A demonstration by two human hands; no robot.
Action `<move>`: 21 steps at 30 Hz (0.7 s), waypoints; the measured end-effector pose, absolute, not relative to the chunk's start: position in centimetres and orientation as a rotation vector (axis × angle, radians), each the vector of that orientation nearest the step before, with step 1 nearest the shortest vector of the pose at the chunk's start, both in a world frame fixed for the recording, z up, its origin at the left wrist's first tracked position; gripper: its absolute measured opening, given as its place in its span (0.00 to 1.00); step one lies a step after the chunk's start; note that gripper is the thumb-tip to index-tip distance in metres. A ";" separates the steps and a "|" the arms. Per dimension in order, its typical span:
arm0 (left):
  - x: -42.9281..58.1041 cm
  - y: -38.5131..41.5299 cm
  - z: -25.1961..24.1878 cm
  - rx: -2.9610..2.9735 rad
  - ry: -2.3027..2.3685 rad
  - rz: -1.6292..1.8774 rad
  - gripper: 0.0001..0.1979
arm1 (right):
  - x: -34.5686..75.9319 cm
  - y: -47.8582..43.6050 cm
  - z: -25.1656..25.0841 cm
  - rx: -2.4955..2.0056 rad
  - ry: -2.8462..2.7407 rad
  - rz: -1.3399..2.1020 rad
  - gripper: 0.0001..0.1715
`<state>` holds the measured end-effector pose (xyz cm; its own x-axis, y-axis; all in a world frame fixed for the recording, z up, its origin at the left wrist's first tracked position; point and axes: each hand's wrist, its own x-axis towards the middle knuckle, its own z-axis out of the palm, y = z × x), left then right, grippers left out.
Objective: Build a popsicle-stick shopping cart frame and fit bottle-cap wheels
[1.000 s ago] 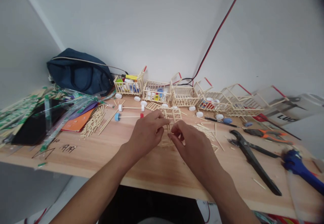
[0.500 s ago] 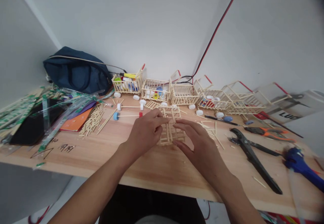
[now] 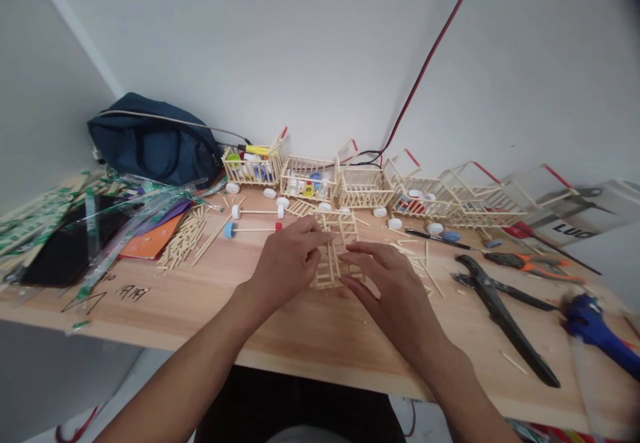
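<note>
A small frame of thin wooden sticks (image 3: 330, 266) lies on the table between my hands, partly covered by them. My left hand (image 3: 291, 249) is at its left side, index finger stretched over the sticks and the other fingers curled against the frame. From the right, my right hand (image 3: 387, 279) holds the frame's side, with thumb and fingertips on the sticks. Just behind is another ladder-like piece of sticks (image 3: 300, 208). Two stick axles lie to the left, one with white wheels (image 3: 257, 211), the other with a blue and a red cap (image 3: 253, 230).
Several stick carts (image 3: 365, 188) with red handles line the wall. Loose sticks (image 3: 183, 243), plastic wrappers and a dark blue bag (image 3: 155, 139) are on the left. To the right lie a black cutter (image 3: 505, 316), orange-handled pliers (image 3: 535, 264) and a blue glue gun (image 3: 595, 329).
My right hand has shifted very slightly at the frame's right side. My left hand and the frame stay almost where they were.
</note>
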<state>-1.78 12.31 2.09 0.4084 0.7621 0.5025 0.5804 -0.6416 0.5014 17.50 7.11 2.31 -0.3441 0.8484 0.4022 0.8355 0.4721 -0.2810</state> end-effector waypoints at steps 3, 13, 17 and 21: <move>-1.8 12.3 2.2 2.421 1.187 1.030 0.22 | 17.3 7.0 2.1 -1.368 -2.204 0.025 0.09; -1.8 12.3 2.3 2.425 1.186 1.014 0.22 | 17.1 6.9 1.7 -1.368 -2.192 -0.011 0.09; -1.8 12.4 2.1 2.435 1.182 1.016 0.22 | 17.1 6.9 1.7 -1.371 -2.195 -0.017 0.08; -1.8 12.3 2.1 2.445 1.187 1.011 0.22 | 17.0 6.8 1.8 -1.368 -2.182 -0.022 0.12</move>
<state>-1.83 12.27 2.12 0.4301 0.7637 0.4814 0.5970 -0.6406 0.4829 16.96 6.84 1.78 -0.3239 0.8252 0.4628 0.8343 0.4798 -0.2715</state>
